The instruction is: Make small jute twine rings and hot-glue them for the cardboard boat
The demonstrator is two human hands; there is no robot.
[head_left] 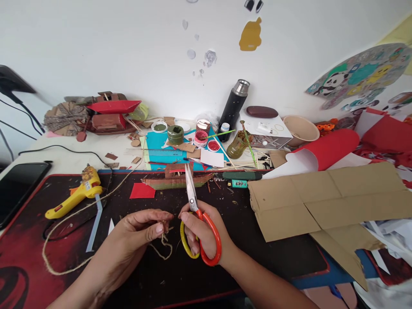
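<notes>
My right hand [204,227] holds a pair of scissors [190,189] by its handles, one loop red and the other yellow. The blades point away from me and look nearly closed. Beside it, my left hand [138,231] pinches a small brown piece [165,225] between thumb and fingers. Twine [166,253] dangles in a loop below that piece; how they are joined is hidden by the fingers. Just beyond the scissors lies a model boat [175,182] with a green and brown hull, with a red cardboard piece [142,190] at its left.
A yellow glue gun [75,193] lies at left, with a long strand of twine [61,273] curving around it. Paint jars [175,135], a black flask [233,107] and another boat model [111,116] stand along the wall. Folded cardboard [322,201] covers the right side.
</notes>
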